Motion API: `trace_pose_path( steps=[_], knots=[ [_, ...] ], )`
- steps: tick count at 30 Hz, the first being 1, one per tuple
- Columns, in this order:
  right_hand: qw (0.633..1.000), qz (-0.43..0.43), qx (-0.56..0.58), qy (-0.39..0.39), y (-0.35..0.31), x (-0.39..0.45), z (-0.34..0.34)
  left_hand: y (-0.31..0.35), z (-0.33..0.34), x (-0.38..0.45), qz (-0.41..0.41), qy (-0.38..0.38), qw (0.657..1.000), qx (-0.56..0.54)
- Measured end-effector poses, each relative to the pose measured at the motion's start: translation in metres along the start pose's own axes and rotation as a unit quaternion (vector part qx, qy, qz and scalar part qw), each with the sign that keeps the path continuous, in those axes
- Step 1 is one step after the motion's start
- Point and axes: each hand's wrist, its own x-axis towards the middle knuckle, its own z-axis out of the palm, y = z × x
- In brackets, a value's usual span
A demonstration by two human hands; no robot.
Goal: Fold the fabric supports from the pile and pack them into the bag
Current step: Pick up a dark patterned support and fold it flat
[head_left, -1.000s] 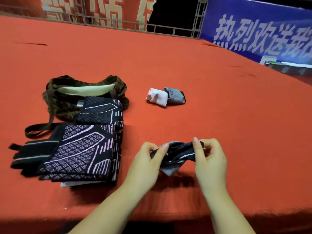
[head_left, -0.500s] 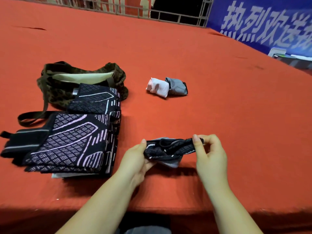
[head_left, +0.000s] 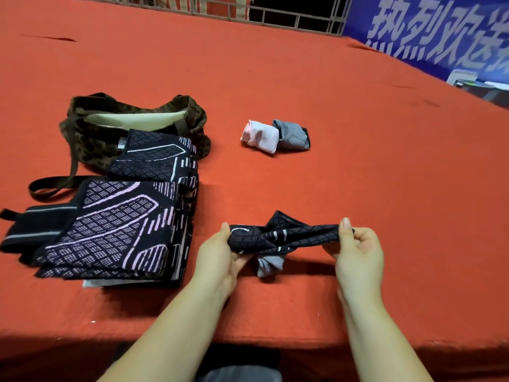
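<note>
- At lower centre of frame, a black patterned fabric support [head_left: 286, 238] is stretched between both hands, just above the red table [head_left: 330, 106]; its grey inner side hangs below, partly hidden.
- Left hand [head_left: 220, 257] grips its left end w/ curled fingers; right hand [head_left: 358, 252] pinches the right end, thumb on top.
- Long axis runs left–right across frame.
- Vs. 1 s ago: it was bunched between the hands, now pulled out long & twisted.
- Pile [head_left: 110, 224] of supports at left covers the front of the camo bag [head_left: 137, 117]; bag interior unclear.
- Two rolled supports [head_left: 275, 136] lie at centre.
</note>
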Motion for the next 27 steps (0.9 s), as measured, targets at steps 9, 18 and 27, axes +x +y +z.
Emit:
trace_pose_path(
  steps=[9, 18, 27],
  knots=[
    [0.996, 0.029, 0.047, 0.071, 0.0, 0.014, -0.013, -0.003, 0.001, 0.002, 0.05, 0.047, 0.994, 0.085],
    [0.989, -0.019, -0.06, 0.135, 0.006, 0.027, -0.026, -0.005, -0.002, 0.01, 0.134, 0.099, 0.975, 0.149],
    [0.991, -0.034, -0.125, 0.005, 0.013, 0.008, -0.028, -0.005, -0.004, 0.004, 0.14, -0.127, 0.969, 0.159]
  ],
)
